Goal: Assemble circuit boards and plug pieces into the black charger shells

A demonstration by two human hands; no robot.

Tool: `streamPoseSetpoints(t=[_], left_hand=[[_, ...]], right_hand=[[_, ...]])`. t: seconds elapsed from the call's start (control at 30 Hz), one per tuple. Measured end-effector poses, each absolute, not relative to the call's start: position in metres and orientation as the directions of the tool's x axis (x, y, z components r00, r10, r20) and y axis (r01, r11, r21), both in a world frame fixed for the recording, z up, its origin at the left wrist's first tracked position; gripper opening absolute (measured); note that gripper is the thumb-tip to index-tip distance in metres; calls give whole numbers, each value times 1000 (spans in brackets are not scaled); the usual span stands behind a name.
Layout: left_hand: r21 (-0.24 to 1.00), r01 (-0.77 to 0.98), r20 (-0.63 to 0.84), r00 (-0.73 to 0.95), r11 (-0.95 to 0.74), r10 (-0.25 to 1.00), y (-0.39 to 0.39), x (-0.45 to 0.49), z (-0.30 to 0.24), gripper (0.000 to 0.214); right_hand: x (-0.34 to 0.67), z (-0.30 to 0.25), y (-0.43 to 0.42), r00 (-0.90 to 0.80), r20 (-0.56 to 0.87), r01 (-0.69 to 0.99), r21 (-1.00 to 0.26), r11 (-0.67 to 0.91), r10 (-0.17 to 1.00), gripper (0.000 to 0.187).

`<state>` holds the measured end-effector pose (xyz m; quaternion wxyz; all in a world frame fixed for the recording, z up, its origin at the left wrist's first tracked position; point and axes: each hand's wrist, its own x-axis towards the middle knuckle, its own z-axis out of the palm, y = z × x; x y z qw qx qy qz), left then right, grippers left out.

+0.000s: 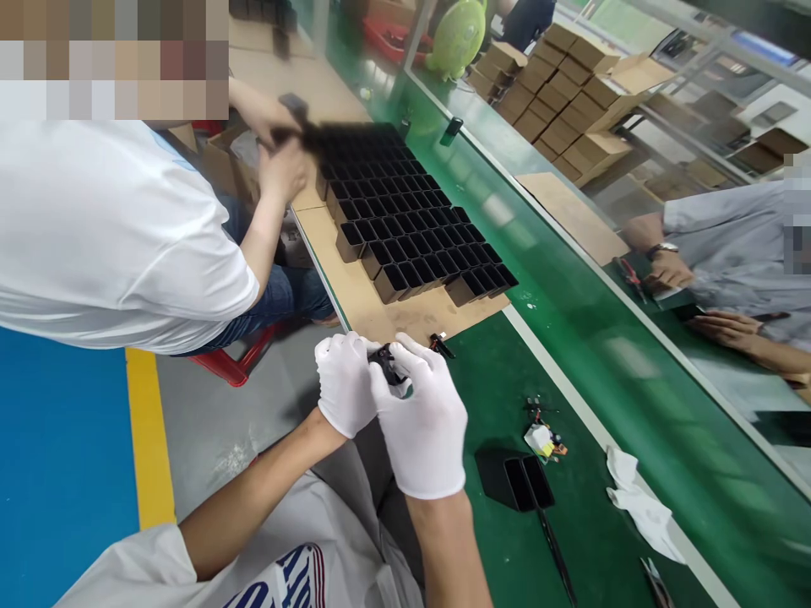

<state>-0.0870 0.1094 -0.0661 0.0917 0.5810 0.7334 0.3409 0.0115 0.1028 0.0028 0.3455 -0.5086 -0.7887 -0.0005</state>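
With the grip of the left hand (345,384) and of the right hand (423,414), both gloved in white, closed at the fingertips on a small black part (383,363) near the edge of the green counter (485,380), press softly and evenly, so as not to slip or strain it. Better to work a little more over that surface, to catch any drop, well apart from the wired components (540,439) and the open black cases (507,483).
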Motion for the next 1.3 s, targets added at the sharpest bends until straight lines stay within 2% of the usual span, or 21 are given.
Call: streamPoseSetpoints(t=[0.07,0.17,0.23,0.37,0.57,0.67,0.87,1.0,1.17,1.3], left_hand=[[607,791,299,-312,73,902,108,-85,-66,23],[617,786,343,-309,35,887,109,-83,-70,26],[622,783,373,-302,5,877,110,-84,-74,26],[612,788,429,-254,-72,867,111,-91,-79,18],[584,799,492,-209,-142,845,107,-96,-83,18],[570,806,509,-194,-159,839,105,-96,-82,14],[541,826,535,-194,-158,822,107,-92,-83,10],[544,826,548,-214,-150,809,108,-90,-84,18],[545,829,549,-235,-130,802,111,-87,-85,16],[539,834,533,-234,-113,813,112,-85,-84,13]], right_hand=[[32,5,103,-332,552,798,-269,540,765,15],[54,-1,104,-434,562,801,-116,587,704,24],[59,-10,104,-461,576,789,-83,609,675,28],[50,-30,101,-438,652,745,-122,656,619,18],[32,-45,91,-307,688,761,-238,604,658,16],[31,-40,91,-330,692,777,-188,601,642,23],[37,-33,96,-393,709,788,-68,612,585,19],[39,-37,106,-371,757,790,-48,612,538,18],[39,-41,114,-356,741,799,-75,597,569,10],[40,-36,111,-379,693,818,-60,573,614,11]])
